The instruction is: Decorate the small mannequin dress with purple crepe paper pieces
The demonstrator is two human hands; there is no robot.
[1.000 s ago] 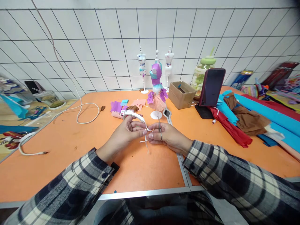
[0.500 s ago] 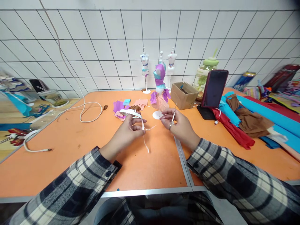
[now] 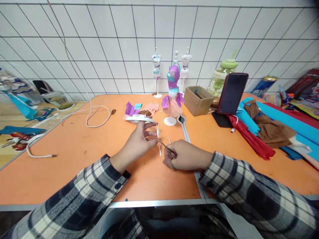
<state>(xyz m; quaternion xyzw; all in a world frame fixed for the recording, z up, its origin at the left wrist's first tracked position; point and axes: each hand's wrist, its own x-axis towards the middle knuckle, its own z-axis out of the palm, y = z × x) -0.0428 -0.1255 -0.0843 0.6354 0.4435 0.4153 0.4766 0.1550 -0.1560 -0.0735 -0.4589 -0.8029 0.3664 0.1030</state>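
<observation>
My left hand point(image 3: 137, 142) grips a roll of white tape point(image 3: 132, 119) by its rim, with a loose white strip point(image 3: 158, 131) hanging past the fingertips. In my right hand point(image 3: 189, 154) is a small pair of scissors point(image 3: 171, 152), a finger through one loop. Their tips touch or nearly touch the hanging strip beside my left thumb; whether the blades have closed on it I cannot tell. A short pale strip sticks up by my right fingers. Beyond my hands stands a small dress form point(image 3: 173, 79) in purple, blue and peach.
Paper scraps point(image 3: 152, 108) lie behind the roll. Two white dress forms point(image 3: 157, 61) stand by the tiled wall. Rightward are a cardboard box point(image 3: 198, 103), a propped phone point(image 3: 233, 93), a green-lidded bottle point(image 3: 225, 69) and coloured fabric point(image 3: 270, 129). A white cable point(image 3: 97, 126) curls at left.
My right hand has come down and left, bringing the scissors to the hanging strip. My left hand with the tape roll has shifted slightly right. The whole view has moved a little.
</observation>
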